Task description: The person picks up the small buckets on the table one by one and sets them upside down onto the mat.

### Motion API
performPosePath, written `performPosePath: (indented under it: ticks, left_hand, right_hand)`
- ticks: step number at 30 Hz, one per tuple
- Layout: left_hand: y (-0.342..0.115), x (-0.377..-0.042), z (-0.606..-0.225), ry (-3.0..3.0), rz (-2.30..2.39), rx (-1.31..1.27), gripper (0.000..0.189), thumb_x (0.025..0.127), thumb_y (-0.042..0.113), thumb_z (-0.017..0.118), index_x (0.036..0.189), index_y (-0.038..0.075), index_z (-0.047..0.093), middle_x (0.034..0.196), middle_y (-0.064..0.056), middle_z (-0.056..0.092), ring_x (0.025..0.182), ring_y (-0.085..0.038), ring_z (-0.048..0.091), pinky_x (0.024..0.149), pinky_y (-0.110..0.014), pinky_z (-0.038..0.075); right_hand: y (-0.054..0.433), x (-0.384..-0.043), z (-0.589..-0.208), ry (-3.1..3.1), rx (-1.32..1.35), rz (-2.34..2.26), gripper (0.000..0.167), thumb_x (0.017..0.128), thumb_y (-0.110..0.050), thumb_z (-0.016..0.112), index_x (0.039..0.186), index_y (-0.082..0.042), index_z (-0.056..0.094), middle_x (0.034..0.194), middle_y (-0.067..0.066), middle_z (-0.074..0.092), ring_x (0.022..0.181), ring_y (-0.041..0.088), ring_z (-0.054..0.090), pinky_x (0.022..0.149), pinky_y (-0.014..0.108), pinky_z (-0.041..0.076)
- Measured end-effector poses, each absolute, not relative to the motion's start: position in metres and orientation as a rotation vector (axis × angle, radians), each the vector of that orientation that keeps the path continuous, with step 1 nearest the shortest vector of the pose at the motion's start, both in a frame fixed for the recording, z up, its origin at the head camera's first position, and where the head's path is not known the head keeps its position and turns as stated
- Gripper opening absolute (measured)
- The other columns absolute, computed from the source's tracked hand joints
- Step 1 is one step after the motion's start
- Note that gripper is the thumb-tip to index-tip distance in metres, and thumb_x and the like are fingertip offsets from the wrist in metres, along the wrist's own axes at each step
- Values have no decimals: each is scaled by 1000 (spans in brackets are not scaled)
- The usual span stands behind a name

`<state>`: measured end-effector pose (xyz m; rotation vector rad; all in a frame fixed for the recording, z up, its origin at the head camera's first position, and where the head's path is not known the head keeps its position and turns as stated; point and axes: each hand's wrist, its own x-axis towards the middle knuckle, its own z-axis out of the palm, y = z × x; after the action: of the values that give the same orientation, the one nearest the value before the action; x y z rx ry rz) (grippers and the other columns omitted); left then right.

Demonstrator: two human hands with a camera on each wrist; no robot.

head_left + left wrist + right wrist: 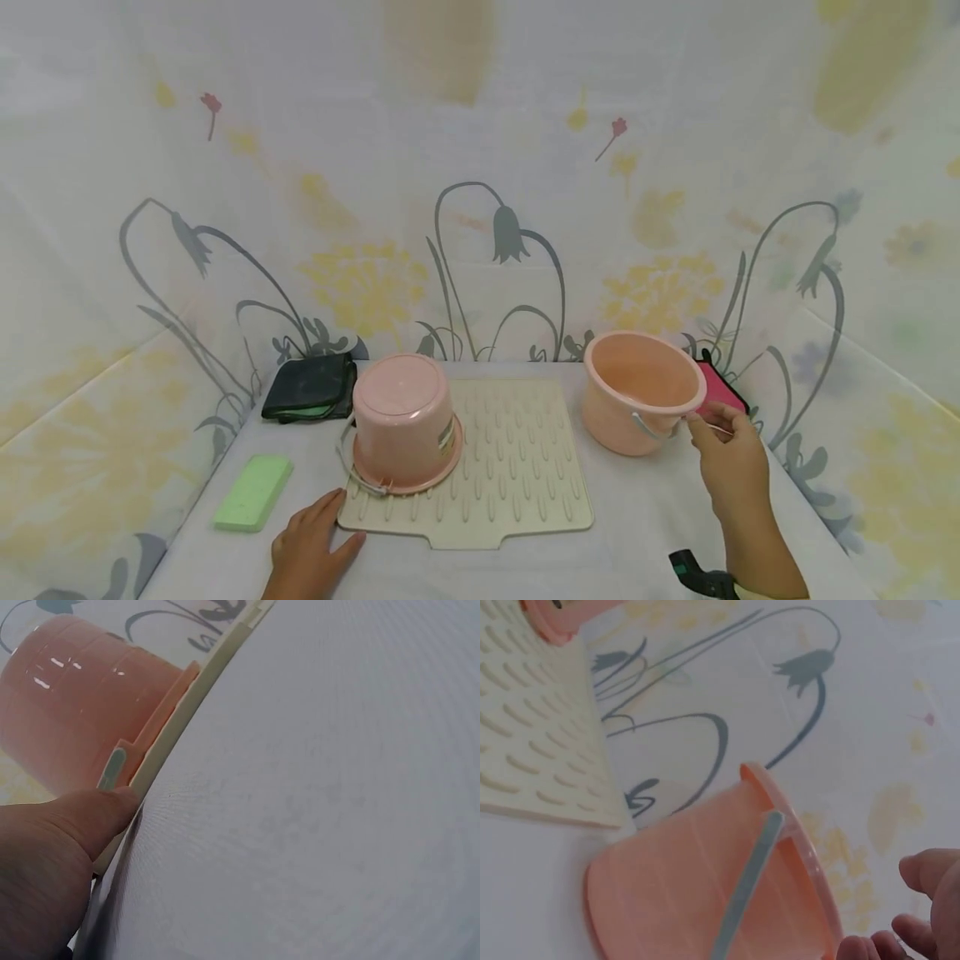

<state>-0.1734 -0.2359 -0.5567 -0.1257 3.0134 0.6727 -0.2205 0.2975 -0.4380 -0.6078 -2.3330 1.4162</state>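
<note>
Peach plastic bucket [615,421], upright, right of centre in head view, mouth up, pale handle [647,427] angled down over the near side. Right hand [735,467] just beside the rim at centre right, forearm angled up and slightly left from lower right of the frame, back of hand up. Fingers bent toward thumb; in right wrist view, a visible gap between thumb and the rest, lower fingertips right at the rim, lower right of frame. Thin pale strip visible between thumb and fingers in head view; can't tell from these angles if actually pinching handle or rim. Black strap [701,577] at the wrist, bottom right. Left hand [307,542] at lower left of centre, palm down, fingers extended up-right, thumb splayed out, spanning the near left corner of the cream ribbed mat [517,508]. Thumb tip against mat edge in left wrist view; no curl round anything visible, fingers hidden there. On the left part of the mat, pink bucket [405,400], upside down, base up, rim on the ribs, own handle lying at lower left of it. Farther left: light green block [253,493] near left hand, dark folded item [309,387] above it. Magenta item [722,385] behind the peach bucket, partly hidden.
</note>
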Motion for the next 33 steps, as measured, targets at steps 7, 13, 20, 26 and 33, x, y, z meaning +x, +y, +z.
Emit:
performPosePath:
  ticks: [7, 13, 20, 26, 33]
  left_hand:
    - [-235, -175, -557, 2993, 713, -179, 82, 92, 57, 73, 154, 7, 51, 157, -16, 51, 137, -46, 45, 100, -74, 36]
    - [-232, -178, -554, 2973, 734, -227, 80, 92, 56, 74, 152, 7, 52, 157, -17, 51, 137, -46, 45, 100, -74, 36]
    - [-230, -179, -555, 2988, 735, -236, 85, 90, 64, 72, 151, 8, 54, 156, -17, 53, 136, -48, 45, 98, -73, 36]
    - [-230, -179, -557, 3005, 746, -247, 85, 89, 63, 74, 151, 7, 55, 155, -16, 54, 135, -48, 46, 98, -73, 36]
    - [-231, -179, -559, 3008, 754, -259, 85, 88, 62, 75, 150, 8, 56, 155, -16, 55, 134, -47, 47, 99, -72, 35]
  right_hand:
    - [318, -244, -433, -2028, -655, 1903, 53, 106, -31, 60, 150, -7, 43, 120, 2, 50, 95, 8, 59, 78, 11, 55]
    - [326, -253, -435, -1712, -709, 2400, 38, 104, -35, 64, 135, -17, 51, 113, -5, 56, 105, 10, 55, 85, 15, 56]
    - [327, -257, -437, -1470, -714, 2685, 33, 104, -27, 63, 135, -19, 56, 110, -5, 59, 102, 7, 56, 90, 17, 56]
    - [329, -261, -437, -1237, -718, 2833, 24, 105, -17, 62, 129, -20, 60, 106, -2, 61, 101, 8, 58, 91, 20, 57]
    - [330, -266, -437, -957, -722, 3018, 48, 109, -12, 53, 152, -26, 36, 109, 1, 55, 102, 10, 56, 95, 21, 55]
